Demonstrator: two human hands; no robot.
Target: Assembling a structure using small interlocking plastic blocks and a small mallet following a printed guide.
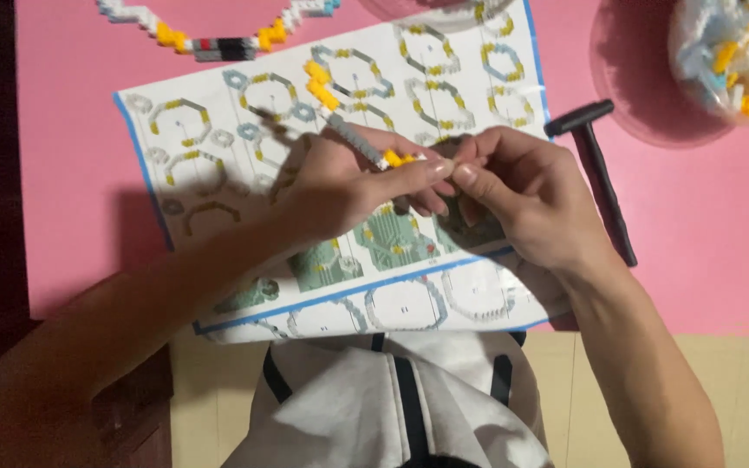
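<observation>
The left hand point(348, 186) is closed on a strip of small bricks point(344, 121) (yellow at both ends, grey between), which slants up and away above the instruction sheet point(218, 130). The right hand point(522, 195) meets it with thumb and forefinger pinched at the strip's near yellow end; whether a loose brick sits between them cannot be told. A black tool point(600, 165) lies just right of the sheet on the pink table point(704, 234). A longer brick chain point(218, 39) lies at the far edge, a clear tub of bricks point(730, 52) at far right.
</observation>
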